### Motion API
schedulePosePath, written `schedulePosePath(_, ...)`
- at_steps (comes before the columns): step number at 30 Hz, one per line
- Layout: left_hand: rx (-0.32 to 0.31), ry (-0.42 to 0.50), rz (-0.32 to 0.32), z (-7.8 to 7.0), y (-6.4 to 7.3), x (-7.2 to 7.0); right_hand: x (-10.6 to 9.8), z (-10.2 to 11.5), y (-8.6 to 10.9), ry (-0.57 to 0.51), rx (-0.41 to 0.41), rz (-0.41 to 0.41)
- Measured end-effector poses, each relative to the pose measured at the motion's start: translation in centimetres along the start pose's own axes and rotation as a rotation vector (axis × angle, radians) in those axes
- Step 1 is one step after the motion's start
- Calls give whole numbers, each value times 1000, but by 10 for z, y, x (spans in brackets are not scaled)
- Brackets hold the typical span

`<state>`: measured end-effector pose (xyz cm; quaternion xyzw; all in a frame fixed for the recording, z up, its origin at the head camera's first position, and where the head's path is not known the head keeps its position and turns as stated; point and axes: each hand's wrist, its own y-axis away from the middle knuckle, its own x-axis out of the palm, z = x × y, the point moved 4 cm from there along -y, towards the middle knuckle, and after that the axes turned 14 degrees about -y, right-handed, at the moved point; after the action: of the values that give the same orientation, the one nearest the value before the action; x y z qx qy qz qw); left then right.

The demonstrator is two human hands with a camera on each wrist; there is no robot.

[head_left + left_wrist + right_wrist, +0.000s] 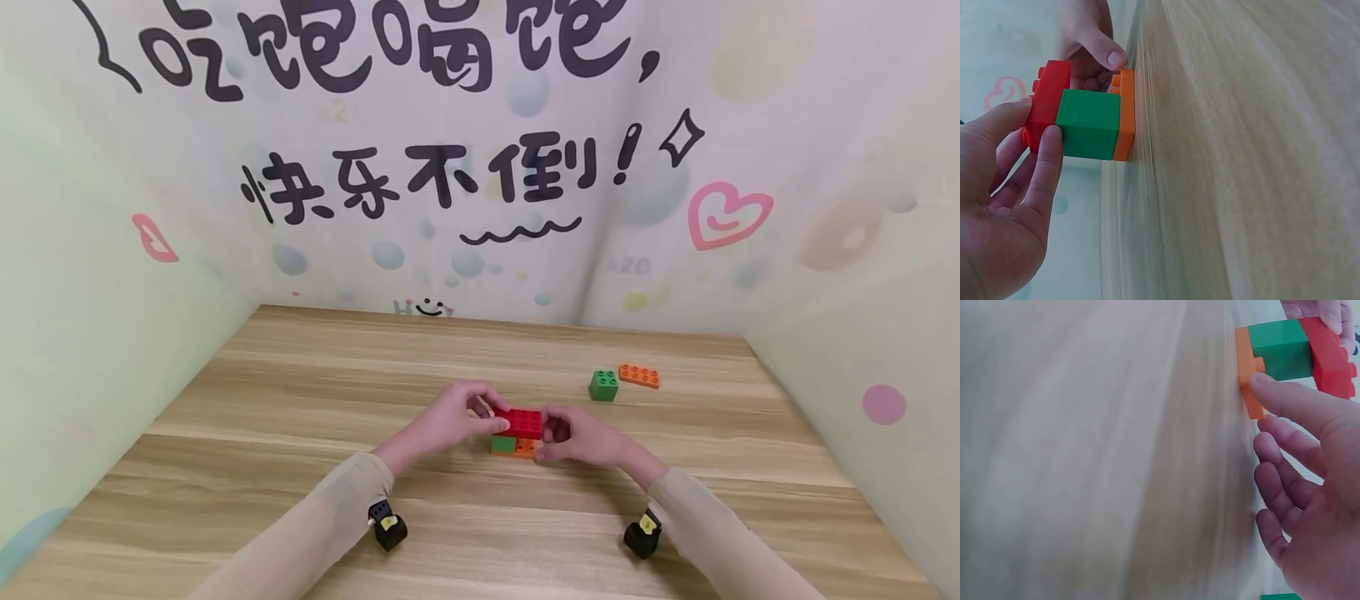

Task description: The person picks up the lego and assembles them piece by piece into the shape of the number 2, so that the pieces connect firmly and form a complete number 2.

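Observation:
In the middle of the table stands a small stack of toy building bricks. A thin orange plate brick (1245,372) lies lowest, a green brick (1090,125) stands on its left end, and a red brick (523,422) rests across the top. The red brick overhangs to the right, above the bare orange studs. My left hand (453,414) pinches the red brick's left end between thumb and fingers. From the other side, my right hand (585,435) pinches the right end of the orange plate, its thumb on the near edge; the remaining fingers curl loosely.
Behind and to the right, another green brick (603,385) stands beside a second orange plate brick (640,376). The wooden table (337,350) meets a printed wall covering at its back and pale walls at both sides. Small black cameras (389,528) hang from both wrists.

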<state>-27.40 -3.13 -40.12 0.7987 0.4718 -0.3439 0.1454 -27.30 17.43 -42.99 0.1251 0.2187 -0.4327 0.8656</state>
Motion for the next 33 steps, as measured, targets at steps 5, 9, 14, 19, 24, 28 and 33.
schedulePosePath(5, 3, -1, 3, 0, 0, 0, -15, 11, -2, 80, -47, -103)
schedulePosePath(9, 11, -4, 5, 0, 0, 0, -28, 20, -2, 150, -89, -204)
schedulePosePath(14, 21, -8, -2, 1, 0, 1, -43, 29, -1, 203, -140, -291)
schedulePosePath(19, 21, -5, -12, 0, 1, 1, -59, 34, 1, 272, -157, -372)
schedulePosePath(24, 19, 13, -19, 1, 2, 2, -76, 30, 7, 242, -127, -435)
schedulePosePath(28, 15, 11, -25, 1, 3, 2, -88, 23, 12, 213, -119, -479)
schedulePosePath(33, 10, 10, -26, 0, 4, 1, -96, 13, 16, 203, -141, -511)
